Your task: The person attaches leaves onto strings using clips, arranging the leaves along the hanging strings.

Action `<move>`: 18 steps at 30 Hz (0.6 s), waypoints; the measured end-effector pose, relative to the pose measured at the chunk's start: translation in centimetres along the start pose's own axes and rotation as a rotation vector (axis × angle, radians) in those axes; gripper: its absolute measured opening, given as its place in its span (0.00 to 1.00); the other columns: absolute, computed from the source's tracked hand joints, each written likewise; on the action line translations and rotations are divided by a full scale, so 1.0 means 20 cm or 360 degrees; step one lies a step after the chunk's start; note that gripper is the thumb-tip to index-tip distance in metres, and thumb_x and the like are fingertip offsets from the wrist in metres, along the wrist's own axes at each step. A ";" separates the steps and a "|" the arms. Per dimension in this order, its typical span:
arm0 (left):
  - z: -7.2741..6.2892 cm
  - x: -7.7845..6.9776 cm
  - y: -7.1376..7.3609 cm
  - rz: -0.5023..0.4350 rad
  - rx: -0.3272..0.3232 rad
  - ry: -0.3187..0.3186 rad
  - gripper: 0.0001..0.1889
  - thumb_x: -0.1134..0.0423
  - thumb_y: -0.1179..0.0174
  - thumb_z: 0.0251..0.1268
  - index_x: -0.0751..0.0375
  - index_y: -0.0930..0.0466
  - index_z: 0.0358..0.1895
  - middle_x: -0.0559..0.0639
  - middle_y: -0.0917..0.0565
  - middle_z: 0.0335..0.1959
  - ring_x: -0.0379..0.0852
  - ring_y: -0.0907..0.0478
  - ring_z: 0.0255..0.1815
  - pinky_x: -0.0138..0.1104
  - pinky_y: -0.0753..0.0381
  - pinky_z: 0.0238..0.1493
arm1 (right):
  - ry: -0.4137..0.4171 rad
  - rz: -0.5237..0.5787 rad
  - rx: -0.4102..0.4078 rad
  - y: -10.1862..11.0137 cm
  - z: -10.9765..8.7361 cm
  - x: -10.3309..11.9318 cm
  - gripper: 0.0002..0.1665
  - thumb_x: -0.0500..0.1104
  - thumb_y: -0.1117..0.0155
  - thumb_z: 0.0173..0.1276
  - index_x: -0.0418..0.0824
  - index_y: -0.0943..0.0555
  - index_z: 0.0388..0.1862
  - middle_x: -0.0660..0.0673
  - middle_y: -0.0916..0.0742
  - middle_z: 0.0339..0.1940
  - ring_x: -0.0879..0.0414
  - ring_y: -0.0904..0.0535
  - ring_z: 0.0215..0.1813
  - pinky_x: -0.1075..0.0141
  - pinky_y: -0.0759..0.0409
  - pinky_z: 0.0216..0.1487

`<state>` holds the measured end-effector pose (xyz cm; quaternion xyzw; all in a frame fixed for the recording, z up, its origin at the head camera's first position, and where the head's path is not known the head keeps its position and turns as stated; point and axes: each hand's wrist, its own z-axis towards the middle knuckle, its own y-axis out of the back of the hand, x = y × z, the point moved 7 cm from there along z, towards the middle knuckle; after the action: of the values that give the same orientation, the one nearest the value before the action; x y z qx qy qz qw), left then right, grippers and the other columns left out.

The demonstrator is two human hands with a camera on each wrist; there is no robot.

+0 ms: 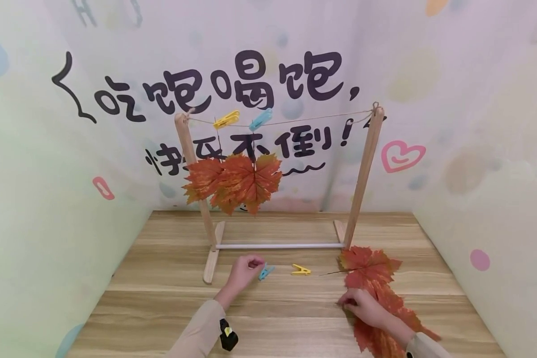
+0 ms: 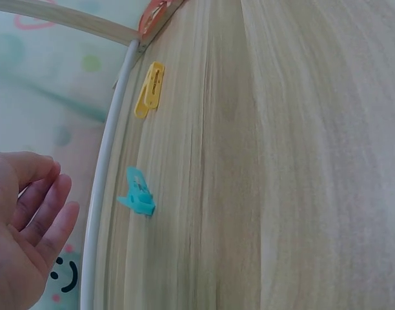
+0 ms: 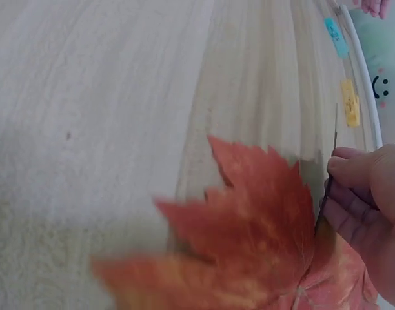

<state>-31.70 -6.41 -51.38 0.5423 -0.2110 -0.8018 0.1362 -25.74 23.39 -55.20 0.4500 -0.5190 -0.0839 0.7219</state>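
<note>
My left hand [image 1: 247, 268] hovers beside a blue clothespin [image 1: 266, 271] on the table, its fingers loosely bent. Nothing lies between those fingers in the left wrist view, where the blue clothespin [image 2: 140, 192] sits apart from the hand [image 2: 33, 223]. My right hand [image 1: 364, 305] pinches the thin dark stem [image 3: 332, 169] of an orange-red artificial maple leaf [image 3: 249, 226] between thumb and fingers. Another maple leaf [image 1: 370, 266] lies just beyond that hand, its stem pointing left. A yellow clothespin [image 1: 301, 270] rests between the two hands.
A wooden stand [image 1: 366, 174] with a white crossbar [image 1: 279, 246] holds up a string [image 1: 313, 118]. From it several maple leaves [image 1: 252, 181] hang on the left by a yellow clothespin [image 1: 226, 120] and a blue clothespin [image 1: 261, 119]. A black object [image 1: 228, 335] is near the left sleeve.
</note>
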 end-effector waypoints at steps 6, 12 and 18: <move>0.00 0.00 0.00 -0.0012 0.0006 -0.0016 0.03 0.76 0.40 0.52 0.72 0.19 0.30 0.58 0.16 0.27 0.45 0.21 0.26 0.28 0.22 0.29 | 0.0161 -0.0032 -0.0203 0.07 0.01 0.07 0.07 0.27 0.39 0.55 0.33 0.18 0.33 0.49 0.20 0.28 0.66 0.28 0.32 0.71 0.25 0.31; 0.01 0.02 -0.01 0.0019 0.0017 0.0062 0.03 0.75 0.39 0.53 0.72 0.18 0.31 0.58 0.16 0.27 0.46 0.21 0.27 0.27 0.23 0.30 | 0.0273 0.0052 -0.0304 0.13 0.02 0.12 0.10 0.21 0.43 0.53 0.29 0.21 0.32 0.44 0.20 0.27 0.65 0.28 0.32 0.71 0.26 0.30; 0.02 0.02 -0.02 0.0032 0.0018 0.0057 0.02 0.75 0.39 0.52 0.71 0.19 0.30 0.58 0.17 0.27 0.47 0.21 0.26 0.27 0.23 0.29 | 0.0231 0.0099 -0.0310 0.16 0.04 0.14 0.06 0.24 0.43 0.57 0.30 0.23 0.33 0.42 0.19 0.28 0.65 0.27 0.31 0.71 0.25 0.28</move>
<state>-32.15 -6.28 -51.78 0.5552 -0.2185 -0.7892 0.1452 -26.21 23.12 -50.81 0.3663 -0.4686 -0.0787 0.8001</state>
